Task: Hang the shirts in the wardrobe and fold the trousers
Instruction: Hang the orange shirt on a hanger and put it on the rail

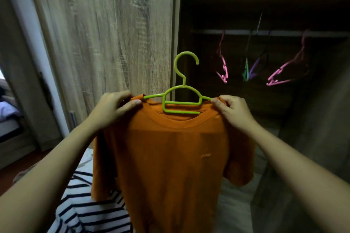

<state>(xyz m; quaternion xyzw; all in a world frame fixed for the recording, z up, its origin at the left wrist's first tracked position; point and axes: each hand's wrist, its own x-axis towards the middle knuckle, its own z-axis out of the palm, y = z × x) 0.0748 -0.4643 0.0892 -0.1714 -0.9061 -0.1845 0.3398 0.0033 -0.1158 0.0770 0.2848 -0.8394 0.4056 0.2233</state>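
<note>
Orange shirt (pixel 170 157) on green hanger (pixel 181 98); left hand (pixel 113 109), right hand (pixel 233 111) pinch shoulders, arms outstretched.

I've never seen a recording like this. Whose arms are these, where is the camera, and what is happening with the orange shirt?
There is no machine here. The arms belong to a person, and the single picture comes from a wide-angle camera worn on their head, looking forward and down. The left hand and right hand each pinch a shoulder of an orange T-shirt, which sits on a green hanger. Ahead is a wooden wardrobe, open on the right side. Its rail carries bare pink hangers and a few others in green and purple. Low on the left lies a black-and-white striped garment.
</note>
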